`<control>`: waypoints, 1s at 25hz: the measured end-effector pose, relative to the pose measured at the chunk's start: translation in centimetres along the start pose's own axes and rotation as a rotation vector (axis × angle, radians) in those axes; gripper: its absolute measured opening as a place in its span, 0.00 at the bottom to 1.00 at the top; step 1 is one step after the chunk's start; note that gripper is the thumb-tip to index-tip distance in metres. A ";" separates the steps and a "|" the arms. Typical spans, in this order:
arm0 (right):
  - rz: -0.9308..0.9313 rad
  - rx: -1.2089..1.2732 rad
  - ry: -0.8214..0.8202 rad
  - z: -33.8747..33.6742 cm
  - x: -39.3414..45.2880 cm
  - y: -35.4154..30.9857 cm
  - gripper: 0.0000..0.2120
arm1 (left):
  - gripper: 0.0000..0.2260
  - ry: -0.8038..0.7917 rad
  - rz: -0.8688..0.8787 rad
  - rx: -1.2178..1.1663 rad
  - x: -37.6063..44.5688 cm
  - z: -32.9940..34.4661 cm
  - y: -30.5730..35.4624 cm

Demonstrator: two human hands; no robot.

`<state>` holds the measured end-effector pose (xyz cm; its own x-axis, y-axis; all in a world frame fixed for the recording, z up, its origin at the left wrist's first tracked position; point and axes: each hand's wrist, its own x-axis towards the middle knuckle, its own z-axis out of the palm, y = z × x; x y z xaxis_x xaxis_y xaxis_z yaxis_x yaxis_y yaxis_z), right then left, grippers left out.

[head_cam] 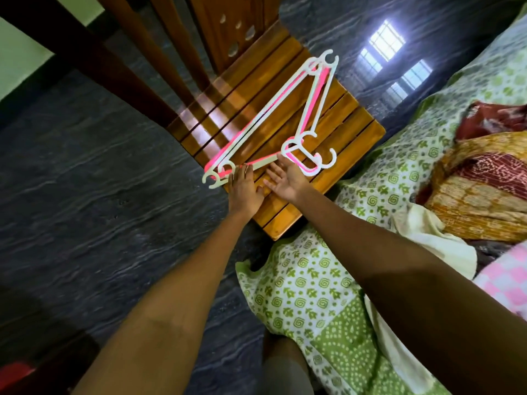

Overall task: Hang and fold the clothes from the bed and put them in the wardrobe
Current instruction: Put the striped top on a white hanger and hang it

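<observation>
Several hangers (pixel 271 115), pink and white, lie stacked on the wooden chair (pixel 350 155) beside the bed (pixel 319 286). We have both grips open: left hand (pixel 245 186) flat at the stack's lower corner, right hand (pixel 288 178) palm-up by the hooks. Clothes (pixel 479 178) sit piled on the bed. We'd peel off one hanger by its hook, pinning the rest.

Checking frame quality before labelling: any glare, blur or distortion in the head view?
Head view: window glare on the glossy floor at upper right; bright patches on the chair slats; strong wide-angle stretch, forearms balloon near the bottom edge; slight softness at the edges, bed pattern readable; hangers and both hands, left and right, sharp enough, both open.
</observation>
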<state>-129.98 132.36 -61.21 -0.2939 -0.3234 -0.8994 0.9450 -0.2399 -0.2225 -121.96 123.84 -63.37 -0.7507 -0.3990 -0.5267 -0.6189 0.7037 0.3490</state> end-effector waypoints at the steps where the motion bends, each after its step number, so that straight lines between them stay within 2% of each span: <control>1: -0.001 0.019 0.006 0.4 0.0 -0.2 0.22 | 0.28 0.007 0.002 -0.002 0.1 0.1 0.0; 5: 0.011 -0.004 0.077 1.4 0.0 -0.9 0.26 | 0.27 0.037 0.016 0.005 0.1 0.5 0.6; 8: 0.005 -0.057 0.076 1.4 0.4 -1.2 0.26 | 0.27 0.029 0.022 0.041 0.3 0.3 1.5; 13: 0.068 -0.193 0.121 1.3 2.1 -1.6 0.17 | 0.24 0.068 0.038 0.047 0.9 -0.3 2.3; 16: 0.058 -0.240 0.155 1.6 3.6 -1.9 0.06 | 0.22 0.086 0.062 0.043 1.5 -0.5 2.2; 20: -0.048 -0.259 0.197 1.3 3.7 -1.8 0.08 | 0.21 0.096 0.064 0.042 1.9 -0.8 1.8; 22: -0.100 -0.261 0.185 1.0 3.1 -2.0 0.05 | 0.21 0.062 0.054 0.034 1.4 -1.0 2.4; 25: -0.059 -0.235 0.136 1.1 2.4 -2.2 0.02 | 0.22 0.042 0.033 0.075 1.1 -1.3 3.1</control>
<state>-132.97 131.10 -62.47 -0.3425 -0.1852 -0.9211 0.9389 -0.0310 -0.3429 -124.94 124.83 -61.88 -0.7801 -0.3983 -0.4825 -0.5761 0.7580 0.3058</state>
